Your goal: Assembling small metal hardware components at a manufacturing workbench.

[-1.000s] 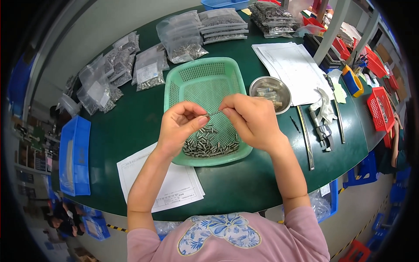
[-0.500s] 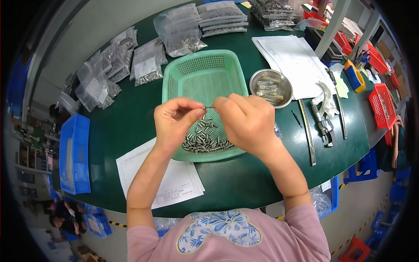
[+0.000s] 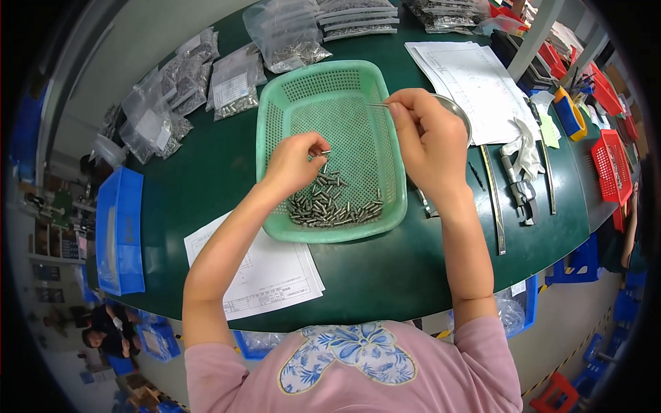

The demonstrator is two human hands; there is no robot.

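Observation:
A green perforated plastic basket [image 3: 265, 113] sits on the table, with a heap of small silver metal pins [image 3: 323, 210] at its near end. Over the basket's left half, my left hand [image 3: 296, 165] pinches one small metal pin [image 3: 326, 152] between thumb and fingertips. My right hand [image 3: 434, 141] is raised at the basket's right rim, closed on a thin metal rod [image 3: 377, 104] that points left over the basket. Behind this hand, a round steel bowl [image 3: 460, 110] is mostly hidden.
Printed sheets [image 3: 275, 282] lie partly under the basket; more papers [image 3: 475, 76] are at the back right. Bags of metal parts [image 3: 234, 82] line the far edge. A caliper [image 3: 525, 193], a white glove [image 3: 527, 151] and a steel ruler [image 3: 493, 199] lie right. A blue bin [image 3: 120, 234] stands left.
My hands have come apart from over the basket's middle. The right has moved up and right with the rod, the left slightly left with a pin. The view has shifted a little.

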